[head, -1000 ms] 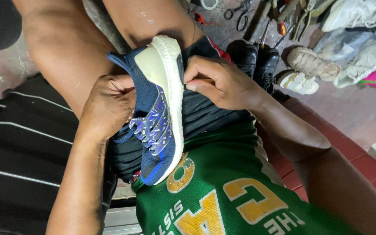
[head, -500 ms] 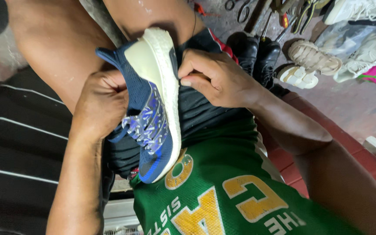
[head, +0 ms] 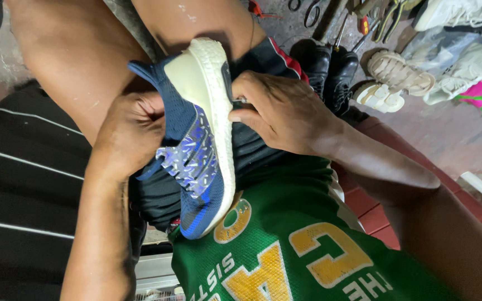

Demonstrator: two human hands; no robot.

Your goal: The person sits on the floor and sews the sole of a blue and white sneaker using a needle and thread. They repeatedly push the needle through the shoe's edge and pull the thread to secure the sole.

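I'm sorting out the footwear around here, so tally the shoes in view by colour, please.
Blue sneaker held on the lap by the left hand and right hand: 1
Black shoes on the floor: 2
Beige sandals: 2
White sneakers, partly cut off by the frame: at least 2
Total: at least 7

You have two hands in view: left hand (head: 129, 134) and right hand (head: 283, 111), both on one blue sneaker (head: 199, 139). Two bare knees above it. On floor at top right, you see two black shoes (head: 327, 69) side by side, two beige sandals (head: 391, 81) and two white sneakers (head: 464, 61), possibly more cut off by frame edge. One pair of scissors (head: 308, 11) near top edge. Tools beside it too blurred for you to count.
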